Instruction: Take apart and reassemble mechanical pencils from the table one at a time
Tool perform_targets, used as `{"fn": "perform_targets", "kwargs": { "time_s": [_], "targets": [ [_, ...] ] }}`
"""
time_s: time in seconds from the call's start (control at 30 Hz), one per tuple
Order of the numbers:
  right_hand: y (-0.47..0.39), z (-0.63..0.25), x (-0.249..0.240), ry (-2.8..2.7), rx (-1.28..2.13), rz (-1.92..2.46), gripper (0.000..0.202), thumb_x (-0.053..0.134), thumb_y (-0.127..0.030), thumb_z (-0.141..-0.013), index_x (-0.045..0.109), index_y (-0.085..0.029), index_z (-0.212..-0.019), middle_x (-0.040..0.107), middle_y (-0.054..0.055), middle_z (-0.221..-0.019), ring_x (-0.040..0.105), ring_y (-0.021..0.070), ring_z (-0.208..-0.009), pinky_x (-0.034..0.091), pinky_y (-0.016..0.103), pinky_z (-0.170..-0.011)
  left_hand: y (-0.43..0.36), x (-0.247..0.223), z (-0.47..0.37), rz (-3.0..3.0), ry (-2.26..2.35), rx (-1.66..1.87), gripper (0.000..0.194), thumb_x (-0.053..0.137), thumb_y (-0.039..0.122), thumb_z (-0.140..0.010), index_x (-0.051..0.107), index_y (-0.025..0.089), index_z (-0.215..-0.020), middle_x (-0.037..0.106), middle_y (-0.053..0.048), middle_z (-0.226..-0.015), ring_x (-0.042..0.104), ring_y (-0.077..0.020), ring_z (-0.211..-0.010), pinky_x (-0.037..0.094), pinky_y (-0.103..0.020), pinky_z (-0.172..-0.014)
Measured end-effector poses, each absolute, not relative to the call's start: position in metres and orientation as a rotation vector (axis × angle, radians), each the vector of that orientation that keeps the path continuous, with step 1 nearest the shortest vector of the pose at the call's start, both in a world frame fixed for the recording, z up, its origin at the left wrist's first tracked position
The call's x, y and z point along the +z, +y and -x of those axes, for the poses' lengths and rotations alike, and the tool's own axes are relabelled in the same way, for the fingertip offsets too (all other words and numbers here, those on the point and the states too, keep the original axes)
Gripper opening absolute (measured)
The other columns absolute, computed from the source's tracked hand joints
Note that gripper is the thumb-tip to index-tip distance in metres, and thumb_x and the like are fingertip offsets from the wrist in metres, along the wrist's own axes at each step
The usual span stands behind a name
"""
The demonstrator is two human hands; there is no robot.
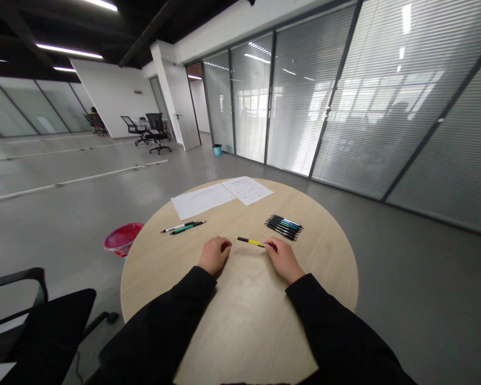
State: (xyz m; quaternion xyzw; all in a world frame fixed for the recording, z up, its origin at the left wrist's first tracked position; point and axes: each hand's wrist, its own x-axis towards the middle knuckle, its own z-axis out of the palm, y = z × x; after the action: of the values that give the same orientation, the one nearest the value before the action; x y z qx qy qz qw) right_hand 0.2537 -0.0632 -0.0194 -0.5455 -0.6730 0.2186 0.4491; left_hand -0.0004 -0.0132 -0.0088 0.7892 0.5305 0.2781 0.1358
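Note:
Between finger and thumb, my right hand (284, 259) grips one end of a yellow and black pen (253, 242). The pen's pointed tip is directed left, towards my other hand. My left hand (215, 255) rests on the table with its fingers loosely curled in, and nothing shows in it. Beyond it on the left lie a white and black pen (179, 226) and a green and black pen (187, 228), side by side. Past my right hand, several mostly black pens (284, 227) lie in a close row, some with blue or green parts.
Two printed paper sheets (202, 200) lie at the far side of the round wooden table (240, 326). A red-lined bin (123, 238) stands on the floor at left, near a black chair (44, 331). Glass partitions with blinds (300, 96) run behind.

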Motion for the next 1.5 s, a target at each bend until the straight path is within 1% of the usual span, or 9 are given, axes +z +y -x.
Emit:
{"fn": "perform_targets", "kwargs": {
  "time_s": [0.1, 0.27, 0.43, 0.53, 0.67, 0.8, 1.0, 1.23, 1.5],
  "targets": [
    [-0.064, -0.254, -0.019, -1.661, 0.549, 1.351, 0.017, 0.053, -0.025, -0.091, 0.069, -0.02, -0.088, 0.07, 0.004, -0.081, 0.062, 0.0193, -0.075, 0.043, 0.029, -0.069, -0.013, -0.009, 0.0, -2.262, 1.516, 0.809, 0.014, 0.06, 0.022, -0.078, 0.072, 0.02, -0.084, 0.069, -0.007, -0.079, 0.059, -0.0228, -0.074, 0.044, -0.034, -0.073],
    [-0.063, -0.254, -0.019, -1.662, 0.562, 1.334, 0.018, 0.053, -0.026, -0.091, 0.07, -0.02, -0.089, 0.07, 0.004, -0.082, 0.062, 0.0199, -0.076, 0.044, 0.03, -0.07, -0.017, -0.007, -0.002, -2.091, 1.383, 0.979, 0.017, 0.064, 0.028, -0.075, 0.071, 0.021, -0.089, 0.069, -0.005, -0.075, 0.06, -0.0211, -0.068, 0.045, -0.033, -0.069],
    [-0.064, -0.254, -0.019, -1.659, 0.567, 1.338, 0.018, 0.053, -0.026, -0.091, 0.07, -0.02, -0.089, 0.071, 0.004, -0.083, 0.062, 0.0198, -0.077, 0.044, 0.03, -0.071, -0.021, 0.0, -0.004, -2.029, 1.362, 1.053, 0.024, 0.061, 0.033, -0.08, 0.068, 0.019, -0.099, 0.07, -0.005, -0.085, 0.06, -0.019, -0.071, 0.046, -0.031, -0.069],
    [-0.064, -0.254, -0.019, -1.664, 0.566, 1.337, 0.017, 0.053, -0.025, -0.091, 0.07, -0.02, -0.089, 0.07, 0.003, -0.082, 0.062, 0.0195, -0.076, 0.043, 0.029, -0.07, -0.023, 0.003, -0.004, -2.043, 1.337, 1.085, 0.023, 0.059, 0.034, -0.083, 0.068, 0.019, -0.097, 0.069, -0.007, -0.088, 0.06, -0.0194, -0.075, 0.047, -0.032, -0.071],
    [-0.063, -0.253, -0.02, -1.689, 0.55, 1.317, 0.017, 0.053, -0.025, -0.091, 0.069, -0.02, -0.087, 0.069, 0.003, -0.08, 0.061, 0.019, -0.074, 0.042, 0.029, -0.068, -0.024, 0.004, -0.004, -2.006, 1.288, 1.119, 0.024, 0.059, 0.037, -0.084, 0.07, 0.019, -0.094, 0.068, -0.008, -0.087, 0.06, -0.0201, -0.076, 0.047, -0.031, -0.068],
    [-0.063, -0.253, -0.019, -1.701, 0.547, 1.306, 0.017, 0.054, -0.026, -0.091, 0.069, -0.02, -0.087, 0.068, 0.003, -0.079, 0.06, 0.0188, -0.073, 0.042, 0.028, -0.067, -0.024, 0.006, -0.005, -1.996, 1.289, 1.1, 0.023, 0.06, 0.038, -0.083, 0.071, 0.019, -0.09, 0.069, -0.007, -0.085, 0.06, -0.0205, -0.076, 0.047, -0.032, -0.069],
    [-0.065, -0.252, -0.017, -1.698, 0.555, 1.306, 0.017, 0.054, -0.026, -0.091, 0.069, -0.021, -0.086, 0.067, 0.003, -0.078, 0.059, 0.0188, -0.073, 0.041, 0.028, -0.067, -0.024, 0.008, -0.006, -1.978, 1.262, 1.108, 0.022, 0.061, 0.039, -0.082, 0.072, 0.019, -0.081, 0.07, -0.006, -0.076, 0.058, -0.0193, -0.07, 0.044, -0.029, -0.064],
    [-0.064, -0.253, -0.019, -1.687, 0.563, 1.297, 0.018, 0.053, -0.026, -0.091, 0.07, -0.021, -0.088, 0.068, 0.003, -0.079, 0.059, 0.0186, -0.073, 0.042, 0.028, -0.067, -0.02, 0.003, -0.002, -1.872, 1.232, 1.077, 0.029, 0.062, 0.044, -0.083, 0.07, 0.017, -0.08, 0.066, -0.003, -0.068, 0.053, -0.0157, -0.061, 0.039, -0.026, -0.058],
    [-0.058, -0.26, -0.023, -1.643, 0.536, 1.302, 0.019, 0.054, -0.027, -0.089, 0.071, -0.019, -0.091, 0.07, 0.004, -0.084, 0.061, 0.0192, -0.076, 0.044, 0.029, -0.07, -0.019, 0.008, 0.003, -1.774, 1.247, 1.143, 0.031, 0.066, 0.046, -0.079, 0.069, 0.016, -0.076, 0.059, 0.0, -0.061, 0.049, -0.0139, -0.058, 0.036, -0.025, -0.055]
  ]
}}
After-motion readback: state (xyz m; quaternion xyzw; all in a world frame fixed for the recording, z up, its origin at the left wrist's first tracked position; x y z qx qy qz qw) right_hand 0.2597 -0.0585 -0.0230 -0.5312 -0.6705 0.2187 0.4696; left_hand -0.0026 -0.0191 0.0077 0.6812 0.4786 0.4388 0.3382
